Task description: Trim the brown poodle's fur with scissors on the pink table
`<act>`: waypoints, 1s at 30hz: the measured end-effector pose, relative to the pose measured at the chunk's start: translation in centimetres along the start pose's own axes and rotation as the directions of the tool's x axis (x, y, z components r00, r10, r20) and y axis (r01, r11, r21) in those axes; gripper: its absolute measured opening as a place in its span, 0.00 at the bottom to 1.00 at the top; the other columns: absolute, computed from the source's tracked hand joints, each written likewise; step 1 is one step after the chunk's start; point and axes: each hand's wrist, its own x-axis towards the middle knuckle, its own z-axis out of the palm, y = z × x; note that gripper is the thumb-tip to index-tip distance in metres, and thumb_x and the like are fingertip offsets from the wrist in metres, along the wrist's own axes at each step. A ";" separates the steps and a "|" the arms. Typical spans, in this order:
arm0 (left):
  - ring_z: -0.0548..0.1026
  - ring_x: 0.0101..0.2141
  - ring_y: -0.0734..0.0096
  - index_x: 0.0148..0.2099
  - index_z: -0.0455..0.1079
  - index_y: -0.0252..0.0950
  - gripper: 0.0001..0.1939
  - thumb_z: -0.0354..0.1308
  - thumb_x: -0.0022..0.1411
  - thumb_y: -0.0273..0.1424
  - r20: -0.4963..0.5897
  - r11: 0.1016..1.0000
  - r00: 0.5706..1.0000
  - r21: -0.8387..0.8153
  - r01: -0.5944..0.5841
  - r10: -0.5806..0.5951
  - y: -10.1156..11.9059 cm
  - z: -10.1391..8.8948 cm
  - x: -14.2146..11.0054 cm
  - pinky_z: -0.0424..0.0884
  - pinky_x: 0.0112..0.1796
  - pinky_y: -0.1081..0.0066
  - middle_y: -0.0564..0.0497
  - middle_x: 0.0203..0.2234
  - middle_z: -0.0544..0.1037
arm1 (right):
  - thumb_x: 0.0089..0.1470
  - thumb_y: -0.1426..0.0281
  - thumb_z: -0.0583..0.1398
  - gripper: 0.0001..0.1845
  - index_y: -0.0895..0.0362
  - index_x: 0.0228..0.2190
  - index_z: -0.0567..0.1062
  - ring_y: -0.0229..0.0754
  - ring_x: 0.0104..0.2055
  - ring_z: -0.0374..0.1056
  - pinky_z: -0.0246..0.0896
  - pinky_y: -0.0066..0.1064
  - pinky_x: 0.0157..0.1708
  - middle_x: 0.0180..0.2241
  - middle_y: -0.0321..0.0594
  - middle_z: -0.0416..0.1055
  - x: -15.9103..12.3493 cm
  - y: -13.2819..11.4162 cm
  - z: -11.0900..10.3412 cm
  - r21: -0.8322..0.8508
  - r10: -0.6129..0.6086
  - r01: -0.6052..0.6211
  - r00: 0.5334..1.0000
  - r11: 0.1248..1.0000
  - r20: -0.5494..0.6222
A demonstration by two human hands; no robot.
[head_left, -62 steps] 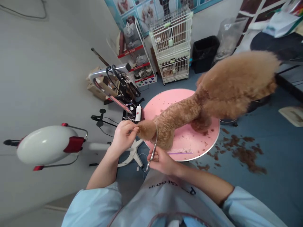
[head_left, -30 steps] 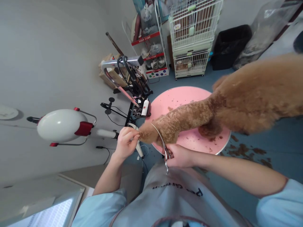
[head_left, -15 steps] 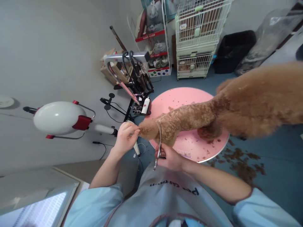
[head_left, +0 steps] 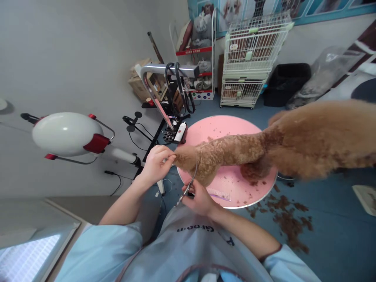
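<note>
A curly brown dog stands on a round pink grooming table. My left hand is closed in a pinch on the tip of the fluffy tail at the dog's left end. My right hand is wrapped round the handles of curved grooming scissors. Their thin blades point up and lie against the fur at the tail's base; whether they are parted I cannot tell. A purple-backed comb lies on the table beside my right hand, among scattered fur clippings.
A metal grooming arm with black loops stands behind the table, near a white bottle and a tool holder. A white dryer hangs at left. Stacked cages, a shelf and a black bin stand behind. Fur clippings litter the floor.
The head view has shifted. My right hand and the scissors have moved slightly lower and left, with the scissors more slanted. My left hand keeps its pinch on the tail.
</note>
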 end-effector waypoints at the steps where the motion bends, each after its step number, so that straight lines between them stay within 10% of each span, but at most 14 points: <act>1: 0.71 0.31 0.72 0.28 0.69 0.35 0.10 0.53 0.62 0.29 -0.002 1.000 1.000 0.002 -0.003 0.003 -0.1 0.0 0.0 0.66 0.36 0.68 0.49 0.27 0.75 | 0.41 0.73 0.65 0.21 0.54 0.37 0.63 0.40 0.38 0.72 0.68 0.38 0.45 0.34 0.36 0.70 0.1 0.0 0.1 -0.003 -0.001 0.001 1.000 1.000 -0.002; 30: 0.71 0.32 0.72 0.29 0.70 0.35 0.10 0.53 0.62 0.29 -0.004 0.999 1.000 -0.033 0.022 -0.022 -1.5 0.3 -0.6 0.66 0.36 0.69 0.50 0.27 0.76 | 0.40 0.69 0.66 0.21 0.53 0.34 0.61 0.39 0.36 0.73 0.70 0.37 0.42 0.32 0.34 0.71 2.5 1.8 4.0 0.283 0.063 -0.041 0.996 0.958 -0.069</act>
